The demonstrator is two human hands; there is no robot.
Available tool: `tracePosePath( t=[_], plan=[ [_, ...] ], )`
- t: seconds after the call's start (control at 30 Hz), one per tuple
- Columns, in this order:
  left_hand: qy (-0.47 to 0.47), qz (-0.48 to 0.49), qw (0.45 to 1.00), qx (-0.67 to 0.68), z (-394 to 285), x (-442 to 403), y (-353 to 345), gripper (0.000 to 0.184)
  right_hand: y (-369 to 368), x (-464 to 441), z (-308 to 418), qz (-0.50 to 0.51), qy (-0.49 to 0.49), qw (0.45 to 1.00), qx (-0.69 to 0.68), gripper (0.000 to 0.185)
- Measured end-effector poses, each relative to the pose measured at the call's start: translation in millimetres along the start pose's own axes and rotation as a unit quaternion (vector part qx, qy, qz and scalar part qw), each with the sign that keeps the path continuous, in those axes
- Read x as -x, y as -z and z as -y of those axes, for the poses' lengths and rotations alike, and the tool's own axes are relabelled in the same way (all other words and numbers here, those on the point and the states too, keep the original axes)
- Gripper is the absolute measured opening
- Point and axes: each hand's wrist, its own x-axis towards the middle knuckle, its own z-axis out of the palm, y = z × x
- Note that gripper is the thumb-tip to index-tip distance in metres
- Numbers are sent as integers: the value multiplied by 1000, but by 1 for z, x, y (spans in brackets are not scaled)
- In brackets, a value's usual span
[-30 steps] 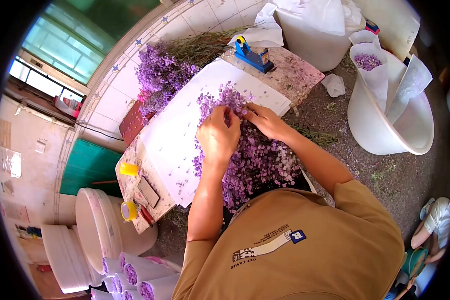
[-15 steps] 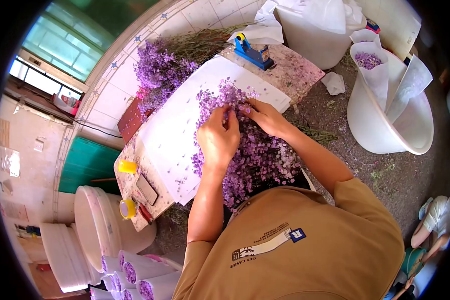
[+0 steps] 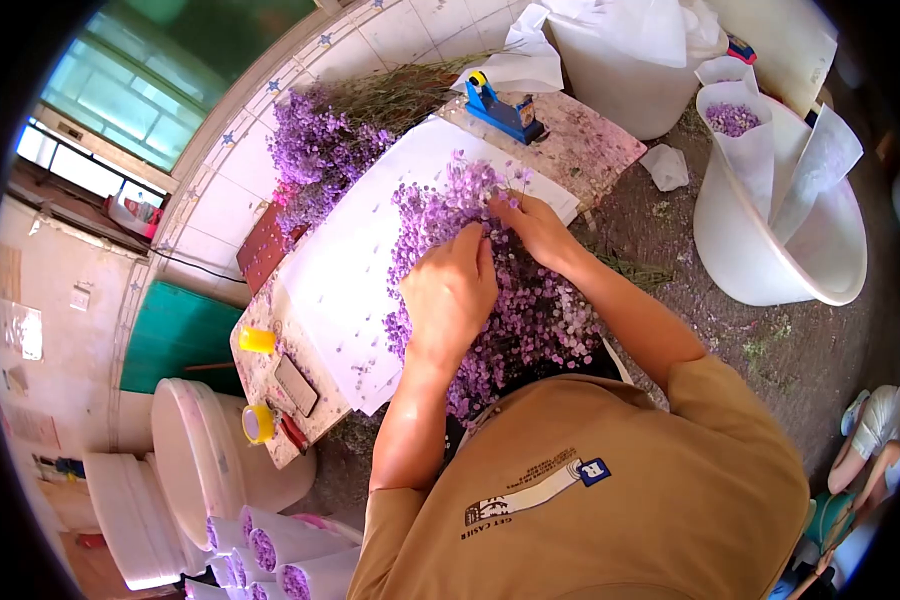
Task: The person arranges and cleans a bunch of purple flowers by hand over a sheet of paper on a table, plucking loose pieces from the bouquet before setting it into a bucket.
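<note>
With fingers [image 3: 469, 241] bent on the left hand [image 3: 448, 296] and the right hand [image 3: 538, 236], can't tell if pinching anything, touches the purple flower bunch [image 3: 523, 313] just underneath, long from twelve o'clock to five, with left nearer its middle and right at two o'clock from left.

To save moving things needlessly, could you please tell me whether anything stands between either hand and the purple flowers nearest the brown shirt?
Nothing visible does: the left hand and right hand are both right at the purple flowers. The blue tape dispenser stands beyond them, clear of both hands.
</note>
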Motion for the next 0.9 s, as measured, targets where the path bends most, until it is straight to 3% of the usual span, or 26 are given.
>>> tracePosePath(
  t=[0.1, 0.2, 0.3, 0.47, 0.57, 0.63, 0.77, 0.9],
  plan=[
    [-58, 24, 998, 27, -14, 4, 7, 21, -9, -10, -27, 12, 37, 996, -81, 50],
    [-80, 48, 995, 18, -25, 1, 9, 26, -9, -3, -8, 13, -1, 998, -54, 50],
    [17, 68, 996, -49, -15, 0, -1, 23, -9, -4, -14, -22, 59, 998, -16, 50],
    [91, 100, 987, -83, -11, 4, 3, 18, -4, 0, -6, -3, 26, 1000, -16, 52],
    [68, 57, 995, -54, -6, -1, -1, 18, -10, 1, -3, -2, 33, 999, 4, 52],
    [43, -52, 997, -27, -3, -11, -5, 16, -12, 3, -2, -2, 48, 999, 15, 51],
    [47, -74, 996, -23, 1, -23, -9, 14, -11, 3, -3, 16, 30, 998, 52, 51],
    [35, -37, 999, -11, 9, -26, -14, 13, -11, 3, 1, 13, 42, 998, 53, 54]
  ],
)
